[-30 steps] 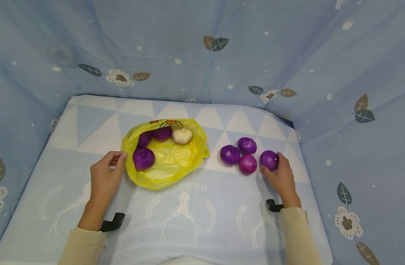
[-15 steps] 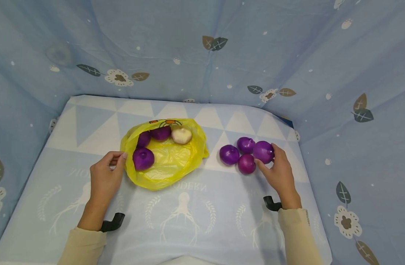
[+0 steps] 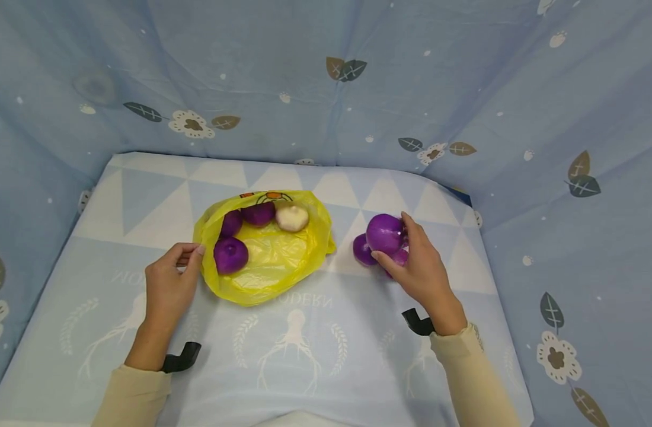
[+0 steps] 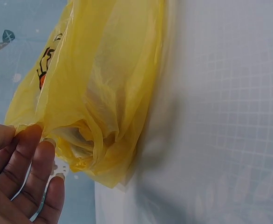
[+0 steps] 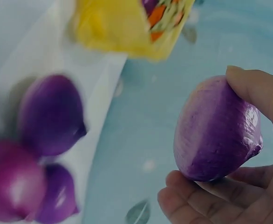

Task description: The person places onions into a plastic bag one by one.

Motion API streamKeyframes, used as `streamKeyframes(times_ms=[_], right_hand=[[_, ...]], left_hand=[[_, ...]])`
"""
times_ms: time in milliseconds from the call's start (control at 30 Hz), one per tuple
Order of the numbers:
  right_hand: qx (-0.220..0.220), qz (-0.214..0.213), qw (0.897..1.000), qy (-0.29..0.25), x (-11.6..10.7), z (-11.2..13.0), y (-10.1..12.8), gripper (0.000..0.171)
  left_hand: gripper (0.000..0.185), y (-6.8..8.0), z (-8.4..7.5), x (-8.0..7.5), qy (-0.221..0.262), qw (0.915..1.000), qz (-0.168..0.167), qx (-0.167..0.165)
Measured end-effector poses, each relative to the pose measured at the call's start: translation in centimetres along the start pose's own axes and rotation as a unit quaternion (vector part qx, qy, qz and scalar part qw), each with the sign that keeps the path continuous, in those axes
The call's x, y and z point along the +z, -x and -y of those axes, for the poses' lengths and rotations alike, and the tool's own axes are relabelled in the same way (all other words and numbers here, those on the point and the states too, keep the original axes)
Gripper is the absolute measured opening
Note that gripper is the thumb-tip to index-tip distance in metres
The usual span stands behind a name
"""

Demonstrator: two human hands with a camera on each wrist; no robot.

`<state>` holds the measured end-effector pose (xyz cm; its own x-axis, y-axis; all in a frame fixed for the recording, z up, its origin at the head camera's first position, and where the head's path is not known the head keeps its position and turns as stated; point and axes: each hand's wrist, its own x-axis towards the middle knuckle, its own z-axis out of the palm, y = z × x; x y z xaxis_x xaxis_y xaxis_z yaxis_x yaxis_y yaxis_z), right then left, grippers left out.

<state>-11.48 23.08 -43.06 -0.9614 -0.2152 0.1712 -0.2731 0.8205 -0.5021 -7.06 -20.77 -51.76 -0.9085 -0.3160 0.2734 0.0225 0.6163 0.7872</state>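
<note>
My left hand (image 3: 171,284) pinches the left rim of a yellow plastic bag (image 3: 275,287), which lies with its mouth spread wide. Inside the bag sit several purple onions, one of them an onion (image 3: 231,255) near the left rim, and a whitish garlic-like bulb (image 3: 292,217). My right hand (image 3: 424,270) grips a purple onion (image 5: 215,130) between thumb and fingers, lifted above the table. Under and behind it, three more onions lie close together; the right wrist view shows a dark onion (image 5: 52,114), a pinker onion (image 5: 15,182) and a smaller onion (image 5: 59,193).
A table (image 3: 224,379) with a pale patterned cloth carries everything. Blue printed curtains (image 3: 283,77) enclose it at the back and both sides. Black wrist mounts, such as the black mount (image 3: 183,357), stick out from both wrists.
My right hand has lifted its onion and carried it left, now over the other loose onions. The left hand and the bag have stayed in place.
</note>
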Motion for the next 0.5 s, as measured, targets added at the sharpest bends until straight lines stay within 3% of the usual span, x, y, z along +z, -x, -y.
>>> streamKeyframes(times_ms=[267, 500], right_hand=[[-0.117, 0.045, 0.992, 0.002, 2.5, 4.6, -2.4, 0.086], [-0.176, 0.115, 0.978, 0.010, 5.2, 7.5, -4.6, 0.081]], left_hand=[[0.023, 0.1, -0.1, -0.1, -0.002, 1.0000, 0.002, -0.008], [0.024, 0.0, -0.1, -0.1, -0.008, 0.9999, 0.009, -0.011]])
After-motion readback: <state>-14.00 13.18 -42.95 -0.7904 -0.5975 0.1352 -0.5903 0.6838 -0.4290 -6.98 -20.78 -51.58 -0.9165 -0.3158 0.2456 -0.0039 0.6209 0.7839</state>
